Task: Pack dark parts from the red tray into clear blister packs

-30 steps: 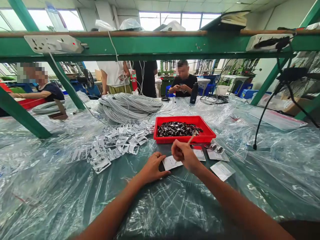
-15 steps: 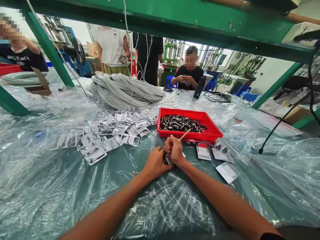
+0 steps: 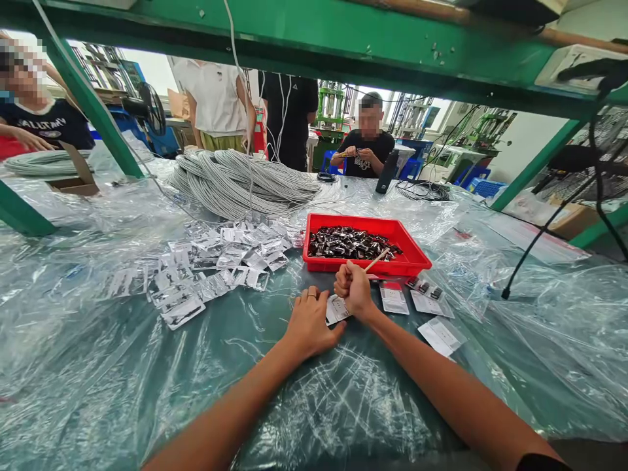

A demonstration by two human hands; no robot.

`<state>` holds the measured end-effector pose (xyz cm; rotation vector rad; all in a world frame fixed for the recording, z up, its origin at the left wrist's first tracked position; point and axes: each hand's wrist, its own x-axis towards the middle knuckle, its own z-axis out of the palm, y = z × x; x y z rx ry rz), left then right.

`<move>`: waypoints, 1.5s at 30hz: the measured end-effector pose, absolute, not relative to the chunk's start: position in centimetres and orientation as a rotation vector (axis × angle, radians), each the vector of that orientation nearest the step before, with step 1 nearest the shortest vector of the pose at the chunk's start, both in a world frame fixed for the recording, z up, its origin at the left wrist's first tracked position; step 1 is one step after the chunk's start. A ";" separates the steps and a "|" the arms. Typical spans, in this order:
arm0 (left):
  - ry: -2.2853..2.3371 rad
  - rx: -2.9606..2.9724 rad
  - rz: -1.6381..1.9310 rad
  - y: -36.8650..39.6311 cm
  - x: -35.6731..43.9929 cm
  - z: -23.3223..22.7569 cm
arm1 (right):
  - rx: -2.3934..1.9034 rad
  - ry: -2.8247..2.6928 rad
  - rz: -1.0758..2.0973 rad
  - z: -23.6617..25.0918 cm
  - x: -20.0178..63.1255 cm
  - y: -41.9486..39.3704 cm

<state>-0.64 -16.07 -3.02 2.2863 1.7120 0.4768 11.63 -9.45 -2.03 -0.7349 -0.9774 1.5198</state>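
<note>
My right hand (image 3: pixel 354 289) is closed in a fist around a thin pale stick (image 3: pixel 377 260), whose free end points up and right toward the red tray (image 3: pixel 363 266). My left hand (image 3: pixel 310 322) lies palm down with its fingers stretched out and thumb apart. Between the two hands is a small white printed packet (image 3: pixel 336 310), partly covered by the right fist; whether the left fingertips touch it, I cannot tell. Many small black-and-silver parts (image 3: pixel 348 242) fill the tray. To its front right lie several more packets (image 3: pixel 394 299), some with black parts on them.
A spread of silvery filled packets (image 3: pixel 179 307) lies to the left. Behind it rests a big coil of grey cable (image 3: pixel 235 183). Clear plastic film covers the table (image 3: pixel 206 366). A green beam (image 3: pixel 318 49) crosses overhead, and a black bottle (image 3: pixel 387 171) stands near a seated person (image 3: pixel 366 140).
My hands have drawn apart, the left opening and the right lifting slightly away with the stick. The packet between them now shows more clearly; the dark piece seen there before is no longer visible.
</note>
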 end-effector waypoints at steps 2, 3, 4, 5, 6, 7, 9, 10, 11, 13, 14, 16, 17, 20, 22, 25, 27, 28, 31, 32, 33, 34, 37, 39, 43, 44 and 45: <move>1.673 2.279 0.512 -15.8 -0.5 -3.5 | -0.747 -0.994 1.464 -2.5 11.0 -9.4; 1.651 2.272 0.529 -15.6 -0.5 -3.8 | -0.763 -1.019 1.428 -2.7 10.6 -9.5; 1.637 2.265 0.547 -15.4 -0.5 -4.1 | -0.783 -1.048 1.395 -2.8 10.3 -9.7; 1.629 2.261 0.564 -15.3 -0.6 -4.3 | -0.803 -1.078 1.374 -2.9 10.1 -9.8; 1.630 2.263 0.577 -15.2 -0.7 -4.5 | -0.820 -1.105 1.365 -3.0 9.9 -9.9; 1.637 2.269 0.583 -15.1 -0.7 -4.6 | -0.833 -1.129 1.365 -3.0 9.8 -10.1; 1.653 2.289 0.573 -15.3 -0.7 -4.5 | -0.857 -1.169 1.383 -2.8 10.0 -10.6; 1.660 2.300 0.552 -15.4 -0.7 -4.4 | -0.871 -1.189 1.403 -2.7 10.2 -10.9; 1.666 2.311 0.523 -15.6 -0.7 -4.3 | -0.884 -1.212 1.438 -2.5 10.5 -11.3; 1.678 2.327 0.460 -16.0 -0.6 -4.1 | -0.891 -1.255 1.581 -2.3 11.5 -12.1; 1.686 2.330 0.437 -16.1 -0.6 -4.0 | -0.884 -1.290 1.674 -2.3 12.1 -12.3; 1.701 2.327 0.408 -16.5 -0.7 -3.8 | -0.844 -1.293 1.782 -2.2 13.3 -12.2; 1.710 2.324 0.398 -16.6 -0.7 -3.7 | -0.815 -1.254 1.790 -2.2 13.8 -11.8; 1.749 2.341 0.348 -16.7 -0.5 -3.1 | -0.730 -1.060 1.665 -2.3 14.9 -10.2; 1.755 2.364 0.331 -16.5 -0.2 -2.7 | -0.709 -0.980 1.566 -2.5 15.2 -9.3; 1.682 2.375 0.350 -15.7 0.3 -2.5 | -0.715 -0.943 1.501 -2.9 15.1 -8.7; 1.619 2.372 0.390 -15.1 0.5 -2.9 | -0.717 -0.943 1.459 -3.2 14.7 -8.6; 1.593 2.372 0.420 -14.9 0.5 -3.2 | -0.719 -0.951 1.439 -3.3 14.5 -8.6; 1.535 2.380 0.508 -14.5 0.3 -4.0 | -0.737 -0.953 1.389 -3.6 13.6 -8.7; 1.522 2.383 0.519 -14.5 0.2 -4.1 | -0.747 -0.951 1.380 -3.6 13.2 -8.7; 1.516 2.385 0.526 -14.5 0.1 -4.2 | -0.758 -0.954 1.379 -3.7 12.9 -8.8; 1.513 2.385 0.535 -14.5 0.0 -4.3 | -0.765 -0.962 1.382 -3.7 12.5 -8.9; 1.485 2.390 0.583 -14.4 0.0 -4.3 | -0.782 -1.032 1.375 -3.7 11.5 -9.2; 1.458 2.401 0.611 -14.4 -0.1 -4.3 | -0.778 -1.088 1.368 -3.5 11.1 -9.4; 1.486 2.431 0.639 -14.4 -0.1 -4.5 | -0.737 -1.164 1.540 -2.9 11.6 -9.9; 1.503 2.438 0.635 -14.5 -0.2 -4.6 | -0.738 -1.181 1.610 -2.8 12.0 -10.2; 1.517 2.445 0.626 -14.6 -0.2 -4.6 | -0.742 -1.202 1.677 -2.7 12.5 -10.4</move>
